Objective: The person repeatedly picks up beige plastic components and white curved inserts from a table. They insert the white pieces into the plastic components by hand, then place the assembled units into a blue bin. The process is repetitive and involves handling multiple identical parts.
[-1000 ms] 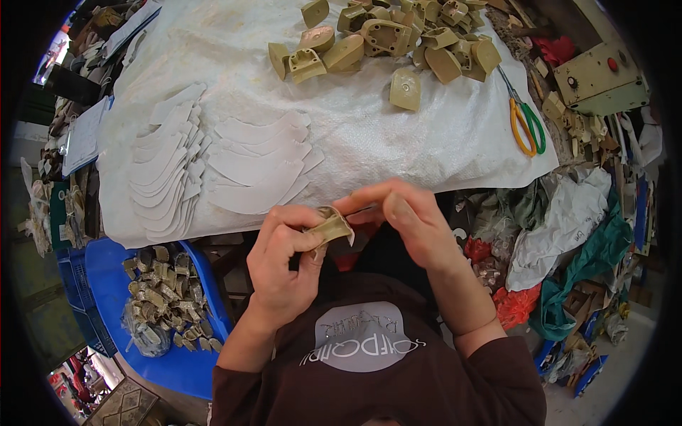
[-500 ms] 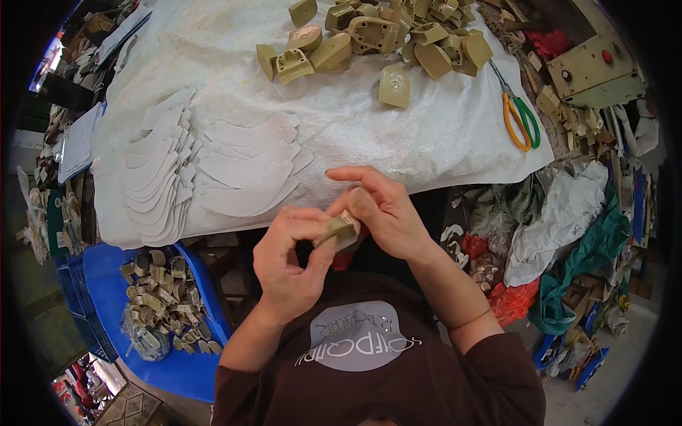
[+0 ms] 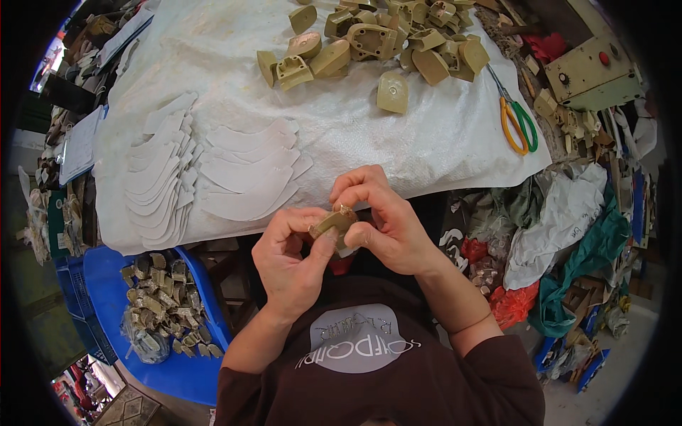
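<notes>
In front of my chest, just off the table's near edge, I hold an olive-coloured shoe heel point(image 3: 332, 223) with a shiny, glittery rim. My left hand point(image 3: 290, 259) is closed on it, the thumb pressed to its face and the fingers behind. Curled fingers and thumb of my right hand point(image 3: 383, 224) close around its right edge; the exact grip there is partly hidden. On the table ahead lie overlapping curved white pieces point(image 3: 249, 174) in a neat row, with a taller stack of white pieces point(image 3: 160, 188) to their left.
Bare olive heels point(image 3: 373, 39) are heaped at the table's far side, one heel point(image 3: 392, 92) apart. Scissors point(image 3: 515, 117) lie at the right edge. A blue tub point(image 3: 160, 366) at lower left holds several glittery heels point(image 3: 167, 295). Bags point(image 3: 554, 227) crowd the right side.
My right index finger, stretched out before, has curled in, and the thumb has moved down the heel's right side. The heel has turned, showing more of its olive face.
</notes>
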Available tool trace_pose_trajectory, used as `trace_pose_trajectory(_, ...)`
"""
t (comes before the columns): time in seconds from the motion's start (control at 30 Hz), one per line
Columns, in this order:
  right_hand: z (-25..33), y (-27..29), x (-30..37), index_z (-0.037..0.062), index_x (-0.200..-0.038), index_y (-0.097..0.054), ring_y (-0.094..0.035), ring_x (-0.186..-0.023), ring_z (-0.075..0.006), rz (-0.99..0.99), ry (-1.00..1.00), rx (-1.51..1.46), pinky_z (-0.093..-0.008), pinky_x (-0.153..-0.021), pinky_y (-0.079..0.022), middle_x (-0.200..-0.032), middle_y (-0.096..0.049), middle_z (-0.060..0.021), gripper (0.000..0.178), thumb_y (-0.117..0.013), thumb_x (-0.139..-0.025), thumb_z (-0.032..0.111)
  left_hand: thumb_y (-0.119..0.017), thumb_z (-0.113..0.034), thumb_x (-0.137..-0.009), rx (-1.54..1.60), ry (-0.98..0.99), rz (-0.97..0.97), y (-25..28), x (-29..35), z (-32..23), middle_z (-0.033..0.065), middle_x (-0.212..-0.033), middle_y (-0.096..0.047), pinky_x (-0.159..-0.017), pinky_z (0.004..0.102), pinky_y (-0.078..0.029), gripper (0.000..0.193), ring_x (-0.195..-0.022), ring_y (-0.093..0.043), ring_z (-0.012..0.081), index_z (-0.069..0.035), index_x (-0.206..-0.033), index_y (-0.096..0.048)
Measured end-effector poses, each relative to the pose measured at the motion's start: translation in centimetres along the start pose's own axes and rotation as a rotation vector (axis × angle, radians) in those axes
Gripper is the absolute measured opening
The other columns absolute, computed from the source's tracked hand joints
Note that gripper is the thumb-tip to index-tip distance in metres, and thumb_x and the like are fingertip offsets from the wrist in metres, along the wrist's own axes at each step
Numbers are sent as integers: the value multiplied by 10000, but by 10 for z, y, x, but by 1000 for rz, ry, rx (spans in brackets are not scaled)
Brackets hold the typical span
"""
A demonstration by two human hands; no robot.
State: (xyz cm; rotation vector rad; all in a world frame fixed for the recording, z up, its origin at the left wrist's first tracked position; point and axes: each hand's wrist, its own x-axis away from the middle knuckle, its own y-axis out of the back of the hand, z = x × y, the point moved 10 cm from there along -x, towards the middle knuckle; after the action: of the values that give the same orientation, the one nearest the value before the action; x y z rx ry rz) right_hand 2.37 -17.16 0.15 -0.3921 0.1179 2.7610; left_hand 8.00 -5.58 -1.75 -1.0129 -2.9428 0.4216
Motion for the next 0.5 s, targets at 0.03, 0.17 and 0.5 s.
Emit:
trace_pose_trajectory(0.03,7,1,-2,67,-855,-555,-459,-886,-267,2,61,138,-366,-839,-324,-914,-547,-56,134,-660,-792,123,-657,33,-820,-41,11,16,-2,0,0,122,-1010,-613,-699,221,-475,139,-815,-571,97,9,-926,-570)
trace_pose_trajectory(0.17,34,1,3,64,-805,-549,-468,-861,-257,-68,255,507,-359,-804,-343,-871,-554,-48,145,-676,-778,128,-690,-61,-830,-132,-33,39,-10,4,-2,131,-1040,-599,-779,266,-460,159,-912,-560,139,-11,-928,-575)
trace_pose_trajectory(0.5,-14,8,5,0,-1116,-579,-511,-1000,-168,97,-206,-259,-288,-849,-429,-1073,-558,-96,361,-710,-804,126,-742,-91,-761,-609,-550,111,-18,7,-46,124,-1064,-556,-873,412,-424,143,-1057,-501,300,-55,-820,-616)
